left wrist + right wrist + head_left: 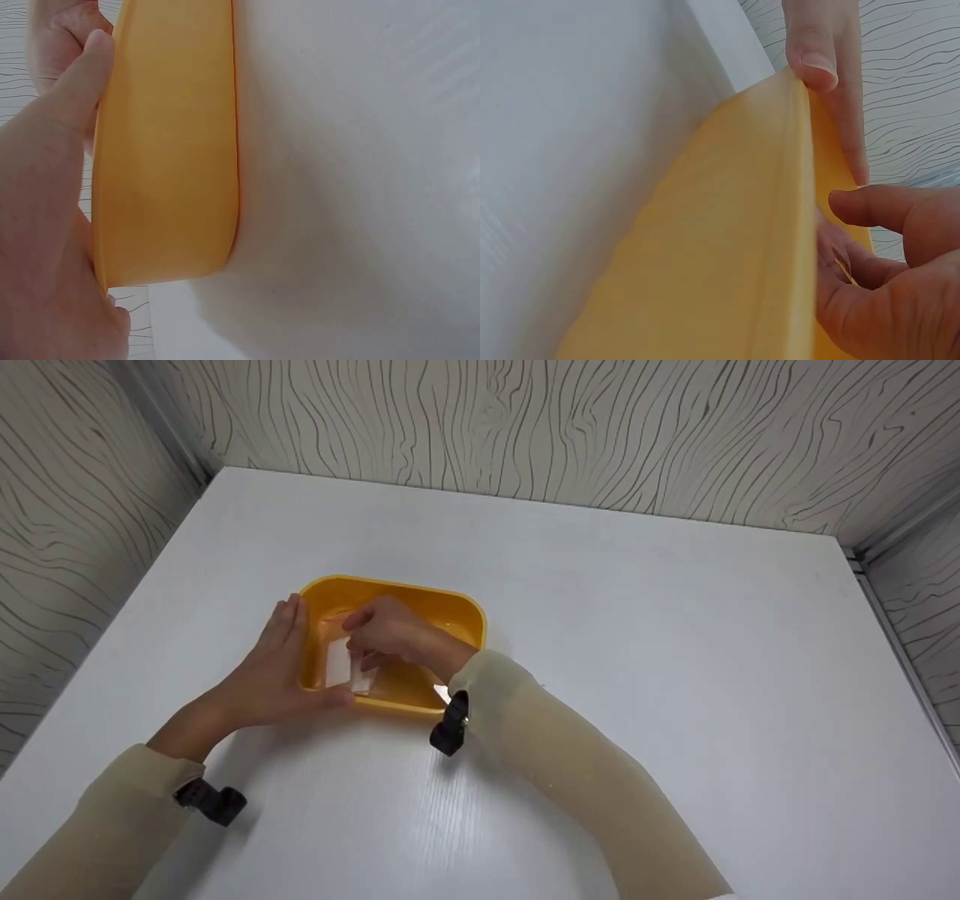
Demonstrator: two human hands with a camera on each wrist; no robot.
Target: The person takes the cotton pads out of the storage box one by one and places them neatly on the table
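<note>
A yellow plastic bin (405, 706) stands on the white table. My left hand (274, 675) spans its left near corner, with straight fingers along the left wall and the thumb (96, 52) lying on the near rim. My right hand (390, 630) reaches down inside, its fingers curled around a clear, shiny piece of plastic (843, 262), partly hidden by the fingers. Under that hand, a flat white rectangular piece (338, 662) lies on the bin's floor at the left end.
Another bit of white (442, 692) shows at the bin's near right, beside my right wrist. The white tabletop (675, 660) extends to the right. Wood-patterned panels (525, 427) rise behind and at both sides.
</note>
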